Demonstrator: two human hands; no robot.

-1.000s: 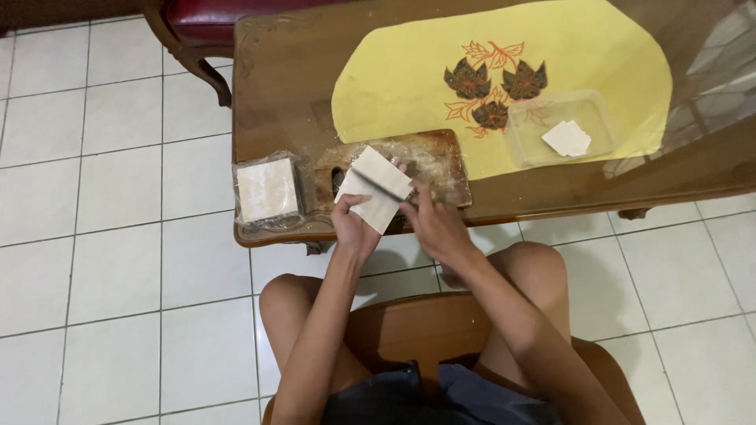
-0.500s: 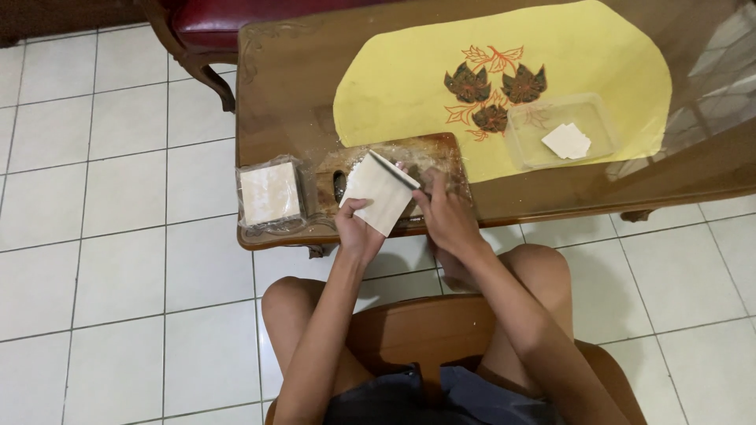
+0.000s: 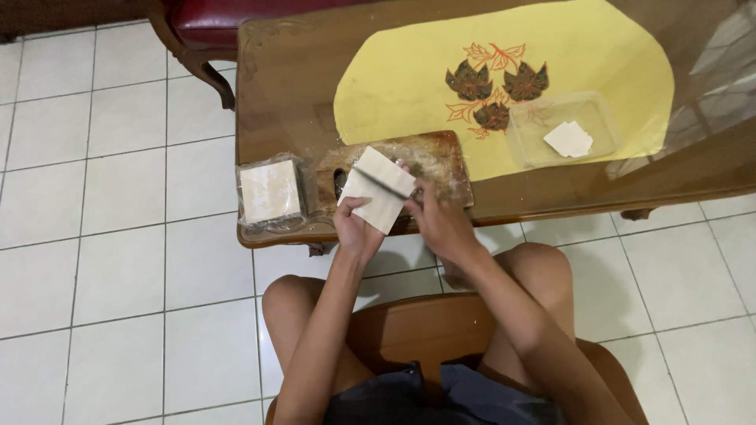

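pale square dough sheet (image 3: 378, 189) held over brown wooden cutting board (image 3: 429, 161) at near counter (image 3: 283, 94) edge. since earlier frames, sheet turned from flat toward diamond tilt; thin dark knife (image 3: 382, 182) shifted across its middle. left hand (image 3: 356, 228) closed on sheet's lower corner. right hand (image 3: 441, 224) closed around knife handle. cut judged in progress. wrapped sheet stack (image 3: 270, 191) left of board; clear rectangular plastic tray (image 3: 563, 130) with cut pieces on yellow oval mat (image 3: 409, 79).

Knife handle (image 3: 417, 197) inside right hand (image 3: 441, 224) (blade blurred); chair (image 3: 189, 24) cut off.
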